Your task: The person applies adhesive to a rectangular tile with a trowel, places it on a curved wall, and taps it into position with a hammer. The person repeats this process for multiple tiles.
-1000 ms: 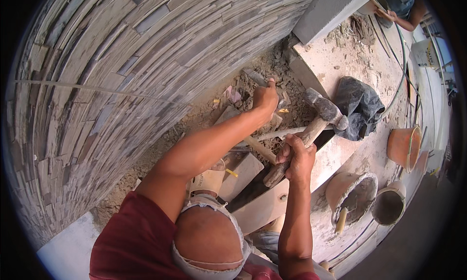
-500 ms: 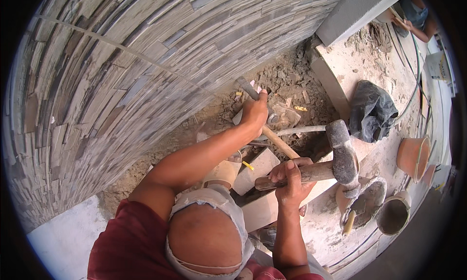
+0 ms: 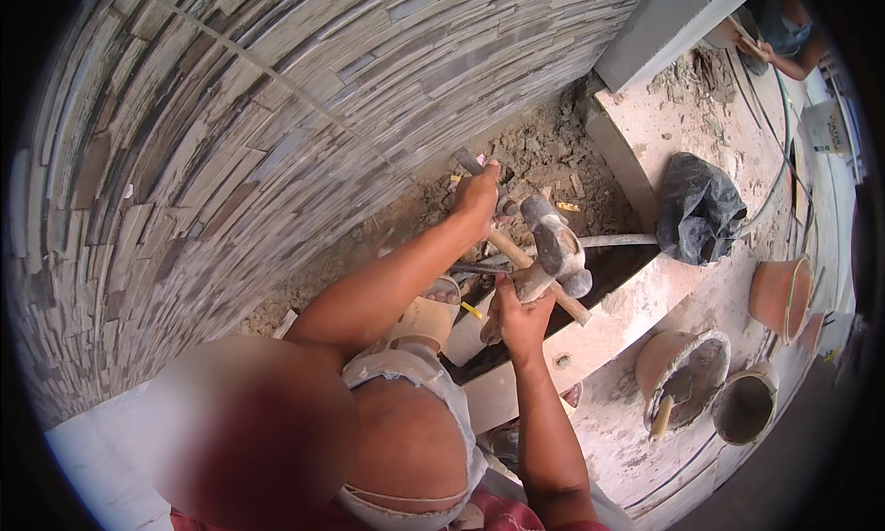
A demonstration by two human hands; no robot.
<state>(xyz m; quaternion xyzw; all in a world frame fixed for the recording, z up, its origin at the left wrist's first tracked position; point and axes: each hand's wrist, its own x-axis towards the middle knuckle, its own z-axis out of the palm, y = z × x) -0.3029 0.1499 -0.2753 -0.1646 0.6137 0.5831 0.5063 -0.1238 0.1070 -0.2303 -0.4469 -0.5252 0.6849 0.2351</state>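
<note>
My left hand (image 3: pixel 477 202) is closed around a hammer close to its metal head (image 3: pixel 468 161); one narrow end sticks out past my fingers. The hammer's wooden handle (image 3: pixel 506 246) slants down to the right. My right hand (image 3: pixel 524 315) grips a sledgehammer (image 3: pixel 555 243) by its wooden shaft, just below the heavy worn head. That head hangs over or beside the first hammer's handle; whether the two touch, I cannot tell. Broken mortar and soil (image 3: pixel 544 148) lie beyond my left hand. Below my arms, my bare knee (image 3: pixel 406 439) shows through torn light trousers.
A stone-strip tiled wall (image 3: pixel 304 153) rises at the left. A pale ledge (image 3: pixel 608 328) borders the rubble trench. To the right are a black plastic bag (image 3: pixel 701 208), an orange bucket (image 3: pixel 779 296) and two mortar-stained buckets (image 3: pixel 659 370). Another person's arm (image 3: pixel 797 65) shows far right.
My right hand has moved left and slightly up, bringing the sledgehammer's head left toward the other hammer. My left hand keeps its grip, and the view has shifted a little.
</note>
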